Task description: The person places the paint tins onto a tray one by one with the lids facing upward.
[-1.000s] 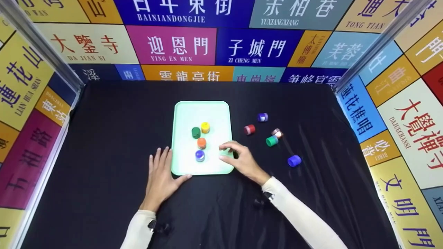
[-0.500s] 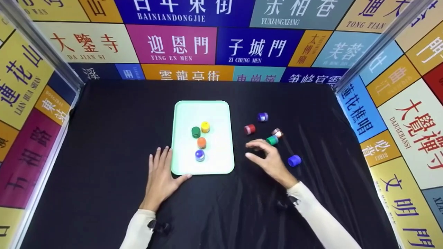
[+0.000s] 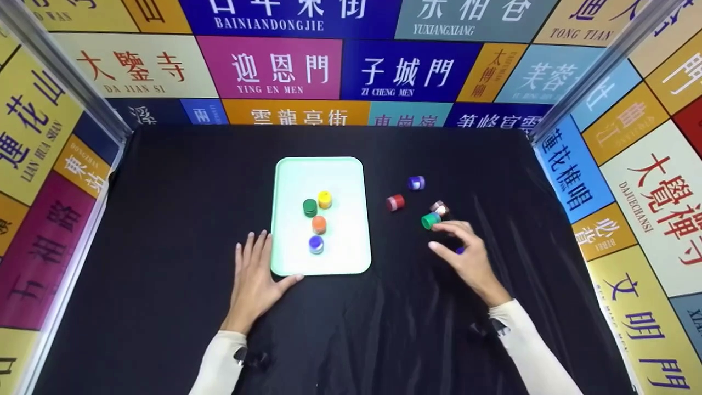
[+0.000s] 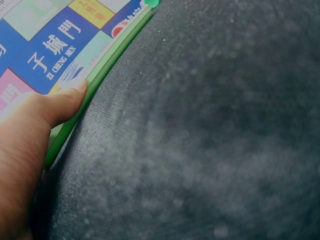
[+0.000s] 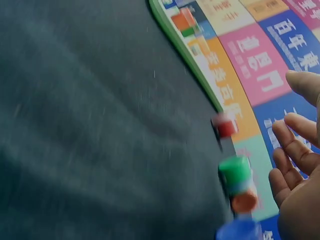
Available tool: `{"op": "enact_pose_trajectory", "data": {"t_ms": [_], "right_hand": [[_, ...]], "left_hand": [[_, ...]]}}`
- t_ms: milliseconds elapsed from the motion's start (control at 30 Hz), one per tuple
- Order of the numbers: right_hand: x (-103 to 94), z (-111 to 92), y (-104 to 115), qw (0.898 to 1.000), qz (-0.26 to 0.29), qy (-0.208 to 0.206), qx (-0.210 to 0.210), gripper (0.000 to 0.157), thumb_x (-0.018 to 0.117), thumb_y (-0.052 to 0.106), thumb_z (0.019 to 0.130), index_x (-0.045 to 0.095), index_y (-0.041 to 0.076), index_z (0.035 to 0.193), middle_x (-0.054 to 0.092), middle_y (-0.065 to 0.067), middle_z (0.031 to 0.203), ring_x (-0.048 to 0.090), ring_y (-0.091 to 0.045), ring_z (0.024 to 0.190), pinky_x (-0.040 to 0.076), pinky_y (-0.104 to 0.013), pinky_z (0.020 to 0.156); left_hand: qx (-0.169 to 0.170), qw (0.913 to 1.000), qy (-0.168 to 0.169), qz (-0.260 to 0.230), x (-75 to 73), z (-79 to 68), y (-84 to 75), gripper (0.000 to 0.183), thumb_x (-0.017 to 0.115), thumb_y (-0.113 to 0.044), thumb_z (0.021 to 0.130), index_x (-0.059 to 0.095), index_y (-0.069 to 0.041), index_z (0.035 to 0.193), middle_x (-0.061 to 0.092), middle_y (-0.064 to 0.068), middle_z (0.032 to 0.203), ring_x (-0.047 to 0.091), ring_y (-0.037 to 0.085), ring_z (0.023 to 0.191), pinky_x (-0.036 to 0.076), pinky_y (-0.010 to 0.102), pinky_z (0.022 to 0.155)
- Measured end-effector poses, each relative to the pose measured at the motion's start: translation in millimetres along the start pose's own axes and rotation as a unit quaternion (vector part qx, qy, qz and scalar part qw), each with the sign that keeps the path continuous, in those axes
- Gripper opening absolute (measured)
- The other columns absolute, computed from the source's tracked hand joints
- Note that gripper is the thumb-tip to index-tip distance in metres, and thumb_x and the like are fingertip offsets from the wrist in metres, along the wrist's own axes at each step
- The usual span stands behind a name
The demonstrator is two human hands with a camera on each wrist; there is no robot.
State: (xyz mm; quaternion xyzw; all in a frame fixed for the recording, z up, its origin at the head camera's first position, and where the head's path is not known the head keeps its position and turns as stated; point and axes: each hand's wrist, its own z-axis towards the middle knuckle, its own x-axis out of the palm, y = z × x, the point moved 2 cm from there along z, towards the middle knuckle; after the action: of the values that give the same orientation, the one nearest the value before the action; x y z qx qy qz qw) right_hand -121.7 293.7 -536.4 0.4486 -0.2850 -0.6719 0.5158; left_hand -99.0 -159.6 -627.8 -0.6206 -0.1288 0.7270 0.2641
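My left hand [image 3: 255,288] rests at the near left corner of a pale green tray [image 3: 290,175], fingers straight along its side. In the left wrist view the thumb touches the tray's green rim [image 4: 112,65]. My right hand [image 3: 470,260] hovers over the black cloth with thumb and fingers apart, holding nothing. Its fingertips are close to a small jar with a green lid [image 3: 429,221]. A blue jar [image 5: 240,231] is mostly hidden behind this hand in the head view. A brown jar [image 3: 439,208] lies against the green one.
On the tray stand a yellow jar [image 3: 324,199], a dark green jar [image 3: 310,207], an orange jar [image 3: 318,224] and a purple-blue jar [image 3: 316,244]. Right of it, a red jar [image 3: 395,202] and a purple jar [image 3: 416,182] lie on the black cloth [image 3: 192,192]. Printed panels surround the table.
My right hand has moved right, from over the tray's right edge across the cloth to the green jar, overlapping the blue jar. My left hand stays at the tray corner.
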Motion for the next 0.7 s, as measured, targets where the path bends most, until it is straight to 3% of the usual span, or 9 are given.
{"op": "enact_pose_trajectory", "data": {"t_ms": [233,467,700], "right_hand": [[-24.4,-10,-12,0.999,-0.034,-0.034,0.014,0.036,0.084,-0.018,0.082,0.076,-0.015,0.117,0.073,-0.035,0.114,0.059,-0.034,0.117,0.045,-0.024,0.102],[-39.5,-19,-24,0.998,-0.050,-0.039,0.030,0.036,0.085,-0.018,0.082,0.077,-0.013,0.117,0.073,-0.035,0.116,0.058,-0.033,0.116,0.044,-0.024,0.100],[-50.4,-27,-36,0.995,-0.057,-0.024,0.072,0.037,0.085,-0.015,0.085,0.075,-0.016,0.121,0.072,-0.035,0.123,0.057,-0.026,0.119,0.043,-0.023,0.100]], "left_hand": [[0.000,1.0000,-0.001,-0.004,0.5,-0.4,-0.8,0.119,0.082,-0.069,0.088,0.034,0.001,0.171,0.035,0.025,0.175,0.017,0.044,0.168,0.001,0.062,0.137],[-0.001,1.0000,-0.001,-0.002,0.9,-0.2,-0.3,0.120,0.083,-0.069,0.087,0.034,0.001,0.171,0.035,0.025,0.175,0.017,0.044,0.168,0.001,0.062,0.137],[0.000,1.0000,-0.001,-0.001,1.1,-0.7,0.0,0.120,0.083,-0.069,0.087,0.033,0.001,0.171,0.035,0.025,0.176,0.017,0.044,0.168,0.000,0.061,0.137]]}}
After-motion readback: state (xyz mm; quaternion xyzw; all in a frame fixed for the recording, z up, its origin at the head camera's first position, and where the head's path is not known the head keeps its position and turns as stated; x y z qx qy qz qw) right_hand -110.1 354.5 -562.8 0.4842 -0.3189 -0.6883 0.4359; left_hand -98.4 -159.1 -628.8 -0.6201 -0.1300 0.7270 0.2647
